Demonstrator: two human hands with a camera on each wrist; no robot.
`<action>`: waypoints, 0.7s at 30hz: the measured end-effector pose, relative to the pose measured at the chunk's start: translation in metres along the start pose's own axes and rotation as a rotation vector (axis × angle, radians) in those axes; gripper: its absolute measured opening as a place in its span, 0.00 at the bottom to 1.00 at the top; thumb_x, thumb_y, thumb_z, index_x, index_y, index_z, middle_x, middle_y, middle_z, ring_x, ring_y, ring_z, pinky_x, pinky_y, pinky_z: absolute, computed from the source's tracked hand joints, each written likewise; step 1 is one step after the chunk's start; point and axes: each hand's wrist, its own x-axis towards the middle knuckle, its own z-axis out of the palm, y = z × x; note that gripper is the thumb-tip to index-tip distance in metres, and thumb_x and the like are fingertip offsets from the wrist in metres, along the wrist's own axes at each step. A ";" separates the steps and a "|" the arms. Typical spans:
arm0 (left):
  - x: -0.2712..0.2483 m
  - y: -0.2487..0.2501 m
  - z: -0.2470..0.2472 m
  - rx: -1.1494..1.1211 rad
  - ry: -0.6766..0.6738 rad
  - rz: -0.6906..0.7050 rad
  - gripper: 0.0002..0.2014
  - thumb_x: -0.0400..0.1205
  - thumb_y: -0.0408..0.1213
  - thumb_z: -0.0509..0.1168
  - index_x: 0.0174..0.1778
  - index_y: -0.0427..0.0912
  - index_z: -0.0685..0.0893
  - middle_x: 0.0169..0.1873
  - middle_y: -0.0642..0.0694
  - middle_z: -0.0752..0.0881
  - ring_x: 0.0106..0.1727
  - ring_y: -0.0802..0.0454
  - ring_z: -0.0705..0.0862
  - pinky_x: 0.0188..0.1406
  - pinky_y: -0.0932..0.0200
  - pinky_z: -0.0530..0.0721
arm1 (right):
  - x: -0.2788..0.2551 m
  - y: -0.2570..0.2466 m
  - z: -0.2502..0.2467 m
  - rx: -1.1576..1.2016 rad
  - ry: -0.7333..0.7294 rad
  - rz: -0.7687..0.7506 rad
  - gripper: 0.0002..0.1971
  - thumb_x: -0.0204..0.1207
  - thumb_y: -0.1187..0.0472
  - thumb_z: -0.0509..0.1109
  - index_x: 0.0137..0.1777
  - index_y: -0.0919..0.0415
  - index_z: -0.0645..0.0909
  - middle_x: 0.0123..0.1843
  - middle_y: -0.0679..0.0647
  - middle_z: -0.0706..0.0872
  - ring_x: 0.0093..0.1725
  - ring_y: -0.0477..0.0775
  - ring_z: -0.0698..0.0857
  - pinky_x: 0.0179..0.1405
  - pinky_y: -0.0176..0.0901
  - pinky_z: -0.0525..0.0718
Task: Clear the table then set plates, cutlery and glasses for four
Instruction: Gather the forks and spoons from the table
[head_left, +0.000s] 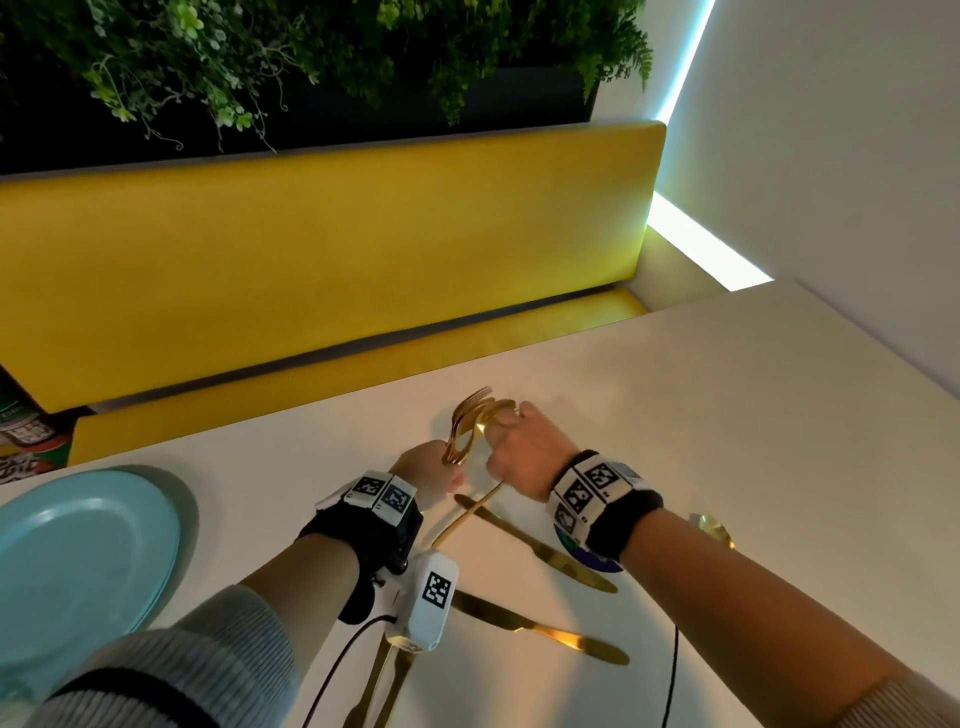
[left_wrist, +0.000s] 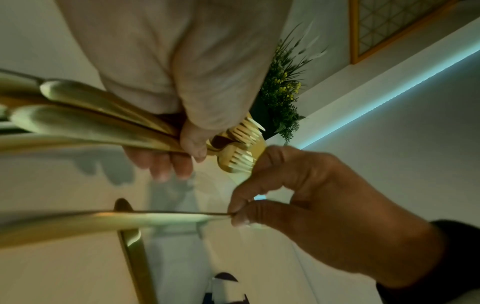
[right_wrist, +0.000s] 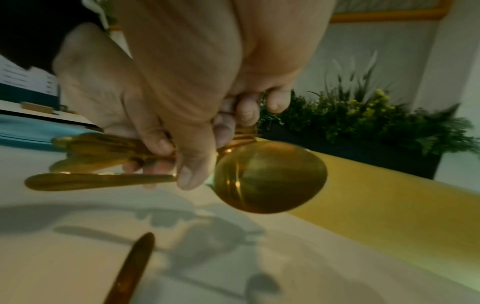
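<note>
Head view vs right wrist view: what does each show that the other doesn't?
Only the head view: two gold knives lying together on the white table, and the full blue plate at left.
Only the right wrist view: the gold spoon bowl close up, pinched by the right hand.
Both: the left hand gripping a bundle of gold forks, the yellow bench and the greenery.

cutlery (head_left: 540, 553): glossy gold metal | table (head_left: 727, 415): smooth matt white | plate (head_left: 78, 561): smooth pale blue
</note>
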 end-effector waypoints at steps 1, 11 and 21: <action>-0.004 0.002 0.002 -0.001 -0.068 0.006 0.11 0.78 0.31 0.56 0.29 0.43 0.71 0.30 0.45 0.75 0.32 0.49 0.73 0.35 0.60 0.73 | 0.001 -0.004 -0.002 0.020 0.027 -0.010 0.12 0.80 0.57 0.63 0.55 0.55 0.87 0.61 0.53 0.82 0.64 0.57 0.74 0.59 0.51 0.70; -0.029 -0.001 0.029 -0.126 -0.161 0.005 0.11 0.87 0.30 0.51 0.40 0.42 0.73 0.34 0.49 0.78 0.32 0.58 0.75 0.30 0.69 0.72 | -0.009 -0.015 0.003 0.186 0.059 0.106 0.12 0.81 0.60 0.61 0.53 0.57 0.87 0.54 0.54 0.83 0.58 0.58 0.77 0.47 0.47 0.58; -0.027 -0.010 0.041 -0.201 -0.077 -0.065 0.07 0.87 0.35 0.54 0.42 0.40 0.70 0.31 0.48 0.73 0.28 0.57 0.69 0.26 0.67 0.68 | -0.091 0.016 0.057 0.564 0.048 0.880 0.15 0.82 0.58 0.58 0.62 0.50 0.83 0.58 0.50 0.85 0.60 0.52 0.82 0.65 0.45 0.72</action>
